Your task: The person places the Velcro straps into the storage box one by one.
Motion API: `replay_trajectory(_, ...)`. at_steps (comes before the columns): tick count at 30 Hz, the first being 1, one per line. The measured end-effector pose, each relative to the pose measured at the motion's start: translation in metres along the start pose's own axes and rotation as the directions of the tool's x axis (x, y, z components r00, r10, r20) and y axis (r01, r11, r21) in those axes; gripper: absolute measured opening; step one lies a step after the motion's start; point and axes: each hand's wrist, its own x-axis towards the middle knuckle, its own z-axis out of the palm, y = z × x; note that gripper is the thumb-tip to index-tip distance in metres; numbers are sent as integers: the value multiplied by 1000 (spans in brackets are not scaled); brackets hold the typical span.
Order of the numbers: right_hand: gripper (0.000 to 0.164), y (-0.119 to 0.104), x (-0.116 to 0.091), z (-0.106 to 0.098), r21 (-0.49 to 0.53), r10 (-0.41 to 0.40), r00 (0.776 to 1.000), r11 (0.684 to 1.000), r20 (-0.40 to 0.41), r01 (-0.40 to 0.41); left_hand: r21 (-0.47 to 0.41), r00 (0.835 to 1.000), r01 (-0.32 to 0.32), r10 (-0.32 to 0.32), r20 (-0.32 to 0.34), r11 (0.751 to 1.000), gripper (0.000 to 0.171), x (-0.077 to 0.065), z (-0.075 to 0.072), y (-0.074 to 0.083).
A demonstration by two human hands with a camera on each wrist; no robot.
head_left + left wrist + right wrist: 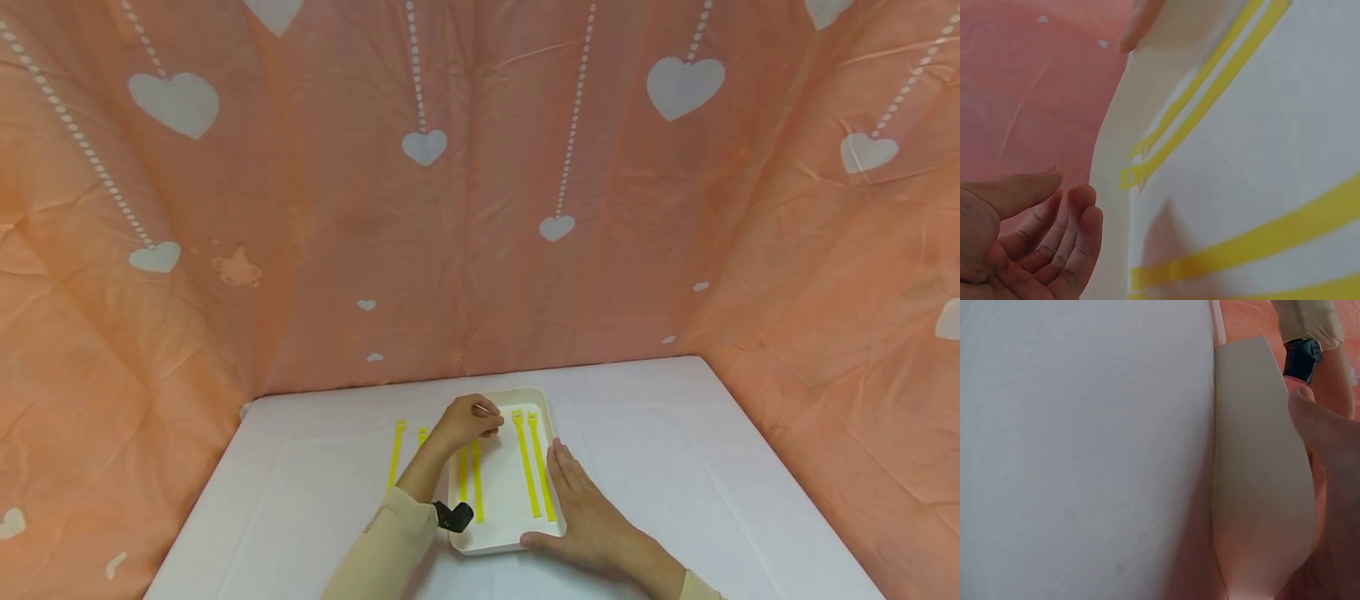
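Observation:
A shallow white tray holds flat yellow cable straps with slotted heads. Two of them, the right-hand straps, lie side by side along its right part; another pair, the left-hand straps, lies toward its left wall. My left hand hovers over the far left of the tray, fingers loosely curled. In the left wrist view the thumb and fingers of this hand are apart, with nothing seen between them. My right hand rests with straight fingers against the tray's right wall, its thumb at the near edge.
Left of the tray, more yellow straps lie on the white-covered table, partly behind my left forearm. A black wrist device sits at my left sleeve. Pink cloth with hearts hangs behind and on both sides.

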Motion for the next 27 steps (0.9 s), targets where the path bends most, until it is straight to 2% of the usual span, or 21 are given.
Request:
replay_trajectory(10, 134, -1, 0, 0, -2, -6, 1000, 1000, -3, 6, -58, 997, -24, 19, -77, 998, 18, -17, -32, -8)
replay_trajectory(16, 133, -2, -1, -1, 9, -11, 1000, 1000, -5, 11, -48, 992, -24, 17, -127, 999, 16, -25, -51, -18)
replay_trajectory(27, 133, -2, -1, -1, 22, -7, 1000, 1000, 7, 6, -39, 986, -11, 5, -169, 999, 22, -43, -85, -35)
